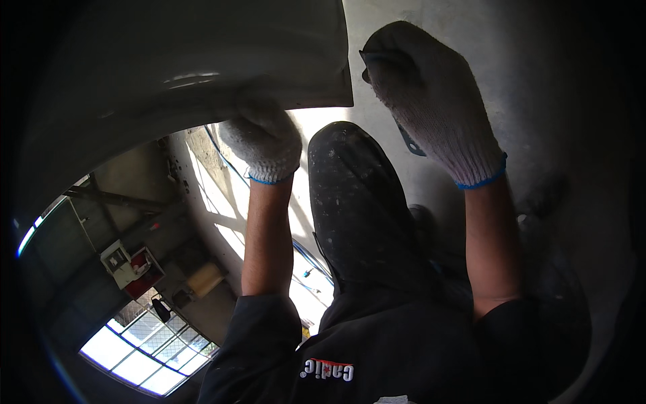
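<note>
A large dark, glossy curved panel (202,64) fills the upper left, its straight edge ending near the middle. My left hand (264,145), in a white knit glove with a blue cuff, is closed at the panel's lower edge. Its fingertips fade into shadow there. Right of the panel, my right hand (437,101) wears a matching glove and is closed around a dark flat tool (410,143). One end with a small hole shows below the palm; a thin dark edge juts out past the fingers. The grip covers the rest, so its exact kind is unclear.
My bent knee (350,182) in dusty dark trousers is between my arms. Sunlight falls on the pale floor (232,222), where a blue hose (309,256) runs. At lower left are a large window (145,347) and a red and white box (134,266).
</note>
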Demonstrator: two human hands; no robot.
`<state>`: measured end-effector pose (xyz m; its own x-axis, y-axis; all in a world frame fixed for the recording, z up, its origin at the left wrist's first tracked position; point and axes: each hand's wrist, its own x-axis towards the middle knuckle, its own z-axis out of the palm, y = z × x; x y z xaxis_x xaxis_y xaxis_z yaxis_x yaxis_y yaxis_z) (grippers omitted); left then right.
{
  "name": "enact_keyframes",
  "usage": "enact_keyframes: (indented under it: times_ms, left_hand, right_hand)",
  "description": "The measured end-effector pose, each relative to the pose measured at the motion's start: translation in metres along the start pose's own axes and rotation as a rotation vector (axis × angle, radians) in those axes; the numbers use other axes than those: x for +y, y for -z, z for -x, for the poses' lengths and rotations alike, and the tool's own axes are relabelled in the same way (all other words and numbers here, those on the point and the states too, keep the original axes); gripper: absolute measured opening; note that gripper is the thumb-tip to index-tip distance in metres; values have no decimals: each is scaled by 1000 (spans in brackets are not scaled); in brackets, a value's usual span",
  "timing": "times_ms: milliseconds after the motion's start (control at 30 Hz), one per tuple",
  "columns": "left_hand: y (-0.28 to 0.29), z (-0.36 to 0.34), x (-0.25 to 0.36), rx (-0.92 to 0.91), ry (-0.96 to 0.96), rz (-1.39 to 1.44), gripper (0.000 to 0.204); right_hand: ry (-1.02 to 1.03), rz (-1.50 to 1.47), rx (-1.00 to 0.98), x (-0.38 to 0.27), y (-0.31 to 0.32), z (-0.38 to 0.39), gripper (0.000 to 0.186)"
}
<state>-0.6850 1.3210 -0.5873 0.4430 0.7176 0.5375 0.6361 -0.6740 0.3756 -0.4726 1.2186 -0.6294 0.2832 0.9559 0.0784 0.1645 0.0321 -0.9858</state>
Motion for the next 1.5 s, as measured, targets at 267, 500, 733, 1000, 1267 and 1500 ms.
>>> enact_keyframes:
  times_ms: [267,500,733,1000,1267,1500]
  left_hand:
    - [-27,43,13,-483,160,-23,22]
    - [71,-16,46,-502,215,183,58]
    - [146,-115,78,125,-213,-280,77]
    - [126,-132,4,534,-849,-902,69]
    - [154,-132,-19,478,-963,-1376,63]
    - [160,-123,-24,465,-916,-977,70]
  right_hand:
    - [213,-50,103,-34,-22,6,29]
    - [381,-135,272,-65,-49,1,22]
    - [317,33,308,-104,-60,-3,14]
    - [365,-28,324,-106,-64,-1,16]
    - [423,29,347,-106,-63,-9,20]
    - [542,-4,464,-126,-65,-17,22]
